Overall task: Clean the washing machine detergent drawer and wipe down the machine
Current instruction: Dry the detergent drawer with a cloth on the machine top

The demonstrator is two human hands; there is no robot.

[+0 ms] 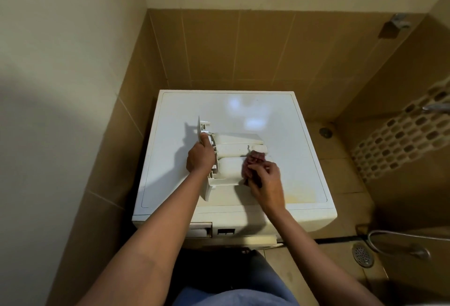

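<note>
Step in hand: drawer clean, wipe phase. At the near-left of the machine front, the dark rectangular drawer slot [200,229] sat empty, so the drawer was out. The left hand [200,157] was closed around the drawer's flat white front panel [207,189], thumb over the far part of the panel's edge, pinning it in place. The white plastic detergent drawer [233,145] lay on the flat white top of the washing machine [280,111], left of centre, panel to the left and body running right. It looked underside-up, with smooth rounded shells showing, but I couldn't confirm that. A crumpled reddish-brown cloth [253,159] was pressed against the drawer's right end. The right hand [266,179] pinched the cloth with its fingers curled and worked at the near right corner of the drawer. A yellowish stain [299,198] marked the lid near its near-right edge and looked untouched. Off to the right there was a round metal floor drain [362,254] and a grey hose [399,235], both well clear of the work. My read: the task was roughly mid-way, with the machine wipe-down still open. The next move probably calls for turning the drawer to reach the compartments, keeping the left-hand brace so it doesn't skate on the slick lid. After that, reseat the drawer in the slot and wipe the lid, stain included.
</note>
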